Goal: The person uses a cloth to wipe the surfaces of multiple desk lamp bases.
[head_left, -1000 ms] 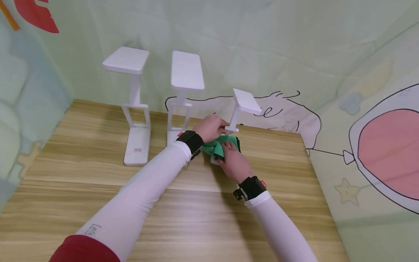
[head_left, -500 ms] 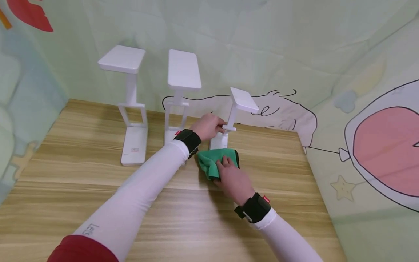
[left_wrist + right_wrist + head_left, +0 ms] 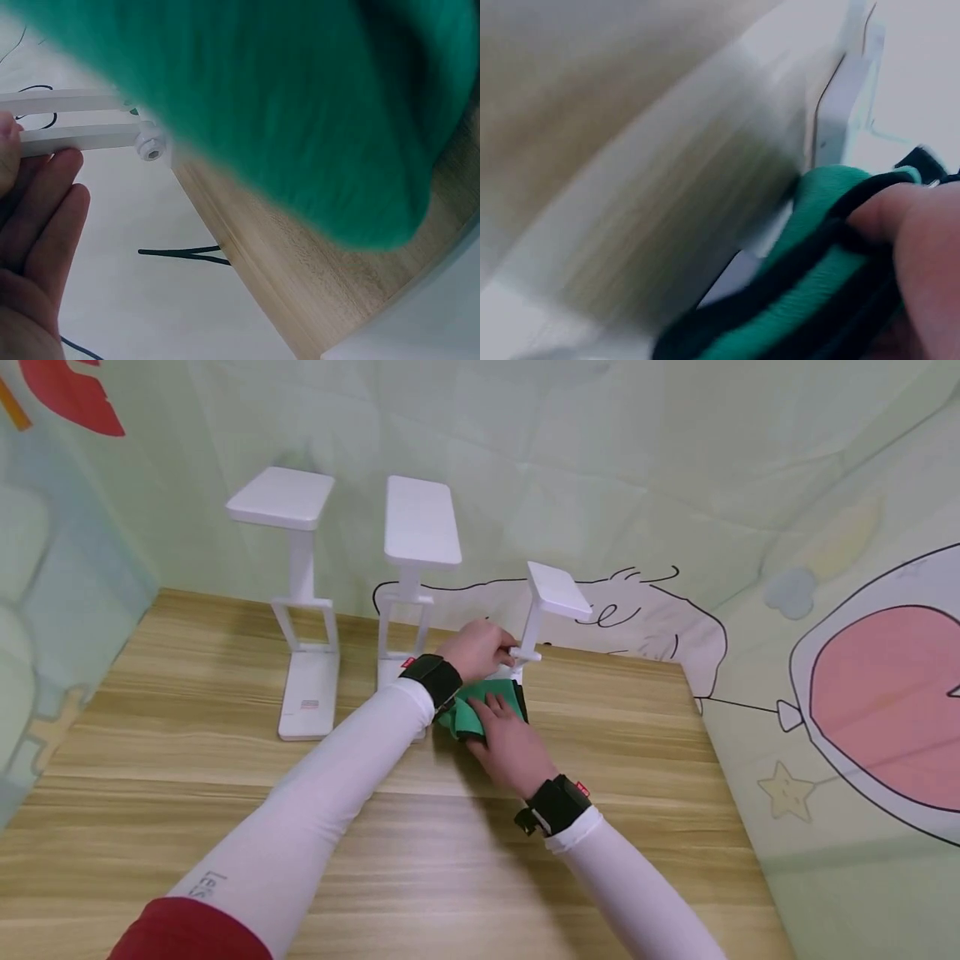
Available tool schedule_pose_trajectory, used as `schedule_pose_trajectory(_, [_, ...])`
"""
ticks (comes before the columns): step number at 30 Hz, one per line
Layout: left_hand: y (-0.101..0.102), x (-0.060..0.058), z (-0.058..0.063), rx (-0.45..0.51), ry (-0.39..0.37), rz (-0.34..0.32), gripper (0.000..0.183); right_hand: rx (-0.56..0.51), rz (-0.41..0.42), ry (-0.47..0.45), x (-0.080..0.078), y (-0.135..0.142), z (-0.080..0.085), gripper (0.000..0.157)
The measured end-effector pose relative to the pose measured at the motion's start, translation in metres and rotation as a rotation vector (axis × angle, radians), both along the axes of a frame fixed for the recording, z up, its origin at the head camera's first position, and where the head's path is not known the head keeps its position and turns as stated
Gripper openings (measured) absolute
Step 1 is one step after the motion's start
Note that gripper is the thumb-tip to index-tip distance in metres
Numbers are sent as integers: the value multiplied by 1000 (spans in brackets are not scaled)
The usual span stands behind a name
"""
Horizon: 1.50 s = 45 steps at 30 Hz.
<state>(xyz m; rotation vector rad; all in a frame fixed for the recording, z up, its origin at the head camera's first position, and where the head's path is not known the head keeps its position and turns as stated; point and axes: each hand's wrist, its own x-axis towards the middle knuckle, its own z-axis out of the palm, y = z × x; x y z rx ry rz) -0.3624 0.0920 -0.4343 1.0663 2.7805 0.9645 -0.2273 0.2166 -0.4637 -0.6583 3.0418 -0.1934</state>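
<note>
In the head view, the smallest white folding desk lamp (image 3: 557, 589) stands at the right of a row, its head raised. My left hand (image 3: 474, 650) holds this lamp by its lower arm; the left wrist view shows thumb and fingers on the slim white bar (image 3: 82, 136). A green cloth (image 3: 491, 695) with black edging lies over the lamp's base, covering most of it. My right hand (image 3: 513, 756) presses the cloth down with its fingers, and in the right wrist view the thumb (image 3: 889, 214) grips its folded edge.
Two taller white desk lamps stand to the left, one at the far left (image 3: 283, 497) and one in the middle (image 3: 422, 522), close beside my left wrist. The wooden table (image 3: 420, 860) ends at a printed fabric wall (image 3: 600, 485) behind the lamps.
My right hand first drew the cloth toward the front end of the lamp's base, baring it, then slid it back up and slightly left over it. My left hand keeps its hold.
</note>
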Motion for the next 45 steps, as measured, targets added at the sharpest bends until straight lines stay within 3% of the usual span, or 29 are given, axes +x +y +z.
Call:
schedule_pose_trajectory(12, [-2,3,6,-37,-25,4,15,46,-33,-25,-34,1,-5,88])
schedule_pose_trajectory(17, [-2,4,6,-22,-36,15,16,58,-70,-35,-36,4,-3,85])
schedule_pose_trajectory(24, [1,1,3,-43,-15,9,18,63,-143,-95,-30,17,2,84])
schedule_pose_trajectory(28, [0,1,4,-36,-26,12,21,116,-153,-79,-22,22,3,85])
schedule_pose_trajectory(38, [-3,0,5,-7,4,12,19,239,-70,10,14,19,7,82])
schedule_pose_trajectory(45, [1,0,4,-20,-24,5,17,157,28,39,22,12,-1,74])
